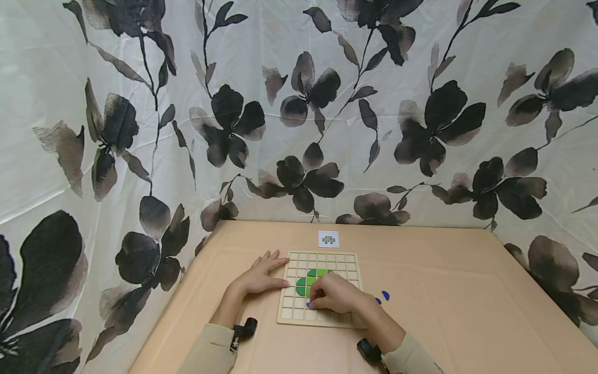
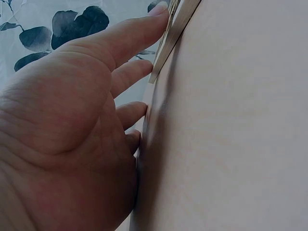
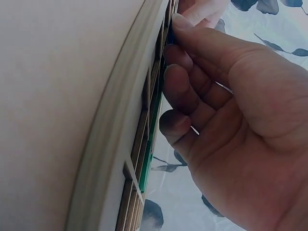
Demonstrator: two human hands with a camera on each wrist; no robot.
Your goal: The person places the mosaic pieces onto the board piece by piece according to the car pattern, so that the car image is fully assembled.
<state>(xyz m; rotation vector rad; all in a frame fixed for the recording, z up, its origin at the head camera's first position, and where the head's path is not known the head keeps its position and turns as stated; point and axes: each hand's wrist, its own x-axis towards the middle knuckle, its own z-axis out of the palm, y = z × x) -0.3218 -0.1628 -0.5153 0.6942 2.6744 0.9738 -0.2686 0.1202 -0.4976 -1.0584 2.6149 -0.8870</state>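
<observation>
A wooden grid board (image 1: 322, 325) lies on the table, its square cells partly filled with dark green rounded pieces (image 1: 301, 286) and light green pieces (image 1: 321, 272). My left hand (image 1: 258, 275) rests at the board's left edge, fingers extended; in the left wrist view its thumb touches the wooden rim. Over the lower middle of the board, my right hand (image 1: 335, 294) pinches a small blue piece (image 1: 308, 304) between thumb and forefinger, right at the grid. The right hand hides part of the green pieces. From the right wrist view, the other fingers (image 3: 175, 122) are curled beside the board.
Two loose blue pieces (image 1: 385, 295) lie on the table just right of the board, one partly behind the right wrist. A small card (image 1: 329, 239) with a printed coloured pattern on a grid lies beyond the board. A floral curtain (image 1: 289, 130) hangs behind the table (image 1: 444, 291).
</observation>
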